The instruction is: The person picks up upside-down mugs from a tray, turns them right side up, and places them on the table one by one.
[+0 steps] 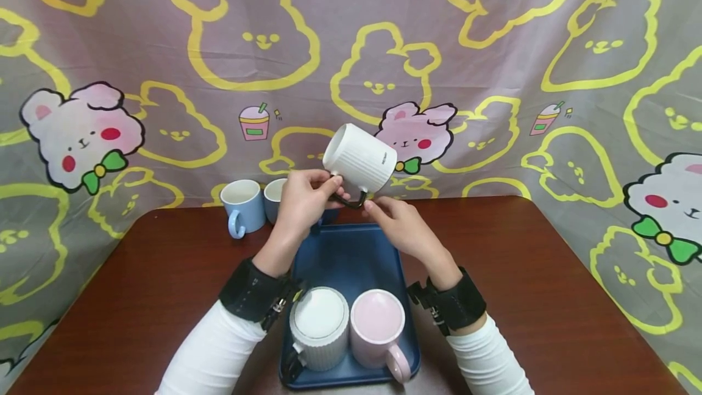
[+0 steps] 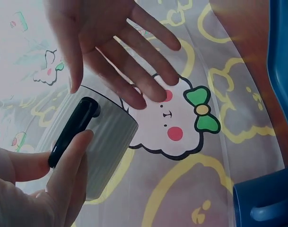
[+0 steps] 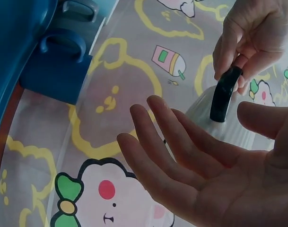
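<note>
Head view alone shows tray (image 1: 351,255), pink mug (image 1: 378,327), wrist views only lifted white mug (image 2: 103,142)

five mugs (image 1: 360,157); one tray (image 1: 351,255); two hands (image 1: 298,200)

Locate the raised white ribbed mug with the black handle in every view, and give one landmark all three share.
Head: the white ribbed mug is at centre, tilted above the blue tray, its black handle pinched by the left hand.
Left wrist: lower left, under the open right hand.
Right wrist: upper right, beyond the open palm.
Shared landmark: the black handle.
</note>
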The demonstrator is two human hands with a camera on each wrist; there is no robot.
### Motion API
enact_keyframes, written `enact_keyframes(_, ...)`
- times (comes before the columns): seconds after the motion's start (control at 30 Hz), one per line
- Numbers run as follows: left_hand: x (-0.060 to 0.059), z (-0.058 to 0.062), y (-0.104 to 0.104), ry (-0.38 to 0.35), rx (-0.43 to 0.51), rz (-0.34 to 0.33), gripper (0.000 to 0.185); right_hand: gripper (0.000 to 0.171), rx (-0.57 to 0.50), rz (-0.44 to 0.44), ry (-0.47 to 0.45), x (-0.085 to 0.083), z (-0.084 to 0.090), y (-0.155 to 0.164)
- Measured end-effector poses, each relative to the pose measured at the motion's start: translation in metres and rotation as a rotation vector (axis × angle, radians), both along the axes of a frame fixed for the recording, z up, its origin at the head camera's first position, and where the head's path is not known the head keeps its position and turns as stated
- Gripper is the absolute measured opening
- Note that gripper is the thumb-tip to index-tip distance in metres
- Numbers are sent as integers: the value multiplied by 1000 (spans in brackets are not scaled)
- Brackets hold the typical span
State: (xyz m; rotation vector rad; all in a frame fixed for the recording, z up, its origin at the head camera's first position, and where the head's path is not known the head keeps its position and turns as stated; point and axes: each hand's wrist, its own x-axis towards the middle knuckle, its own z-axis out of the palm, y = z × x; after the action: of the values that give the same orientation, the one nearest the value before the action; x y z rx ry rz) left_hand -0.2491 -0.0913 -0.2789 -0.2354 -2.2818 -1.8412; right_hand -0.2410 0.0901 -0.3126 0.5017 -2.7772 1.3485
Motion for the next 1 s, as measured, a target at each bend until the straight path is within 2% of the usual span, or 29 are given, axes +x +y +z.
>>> enact_keyframes(0.43,0,4,14,33,88,-17,18,48,-103,-2,-20,1,7,-5)
enact_keyframes(0.63,0,3,19,42,143,-28,18,44,-182,-21,-22,-1,9,-6)
enact_keyframes(0.83,-1,0,22,38,207,-43,18,39,-331,-28,-65,-2,12,-6)
enact_keyframes(1.0,-2,-3,24,35,207,-33,18,37,-458,-14,-129,-3,14,-4)
